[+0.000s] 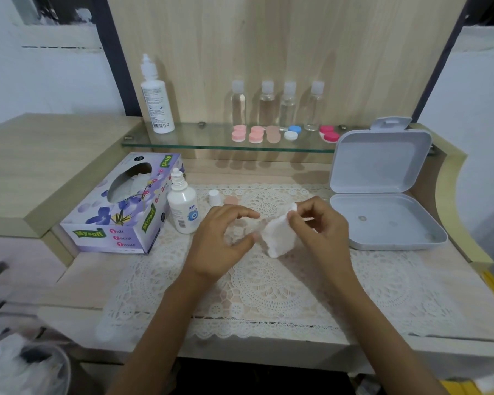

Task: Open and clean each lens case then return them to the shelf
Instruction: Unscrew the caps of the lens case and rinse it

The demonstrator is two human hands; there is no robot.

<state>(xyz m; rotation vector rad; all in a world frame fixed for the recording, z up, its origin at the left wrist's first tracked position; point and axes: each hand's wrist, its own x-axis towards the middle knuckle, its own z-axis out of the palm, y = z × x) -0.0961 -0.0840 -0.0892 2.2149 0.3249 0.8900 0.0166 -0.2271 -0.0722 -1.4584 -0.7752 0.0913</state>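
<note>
Head cam is looking down at the bench while I'm wiping out one lens case. My left hand is pinching it between thumb and forefinger with the other fingers curled, just above the lace mat. The case is see-through and pretty blurry, so I can't tell which well is facing the wipe. My right hand is pinching a folded tissue in its fingertips and holding it right up against the case.

As for progress, I'm guessing I'm somewhere in the middle. The other lens cases are sitting in a row on the glass shelf, five of them, all capped, and nothing shows which ones are clean. This one is open: a peach cap is lying on the mat behind my left hand, probably from this case. The solution bottle is standing uncapped beside the tissue box, with a white cap next to it.

For this case, I'm thinking that leaves finishing the wipe, screwing the cap on, and putting it up on the shelf.
</note>
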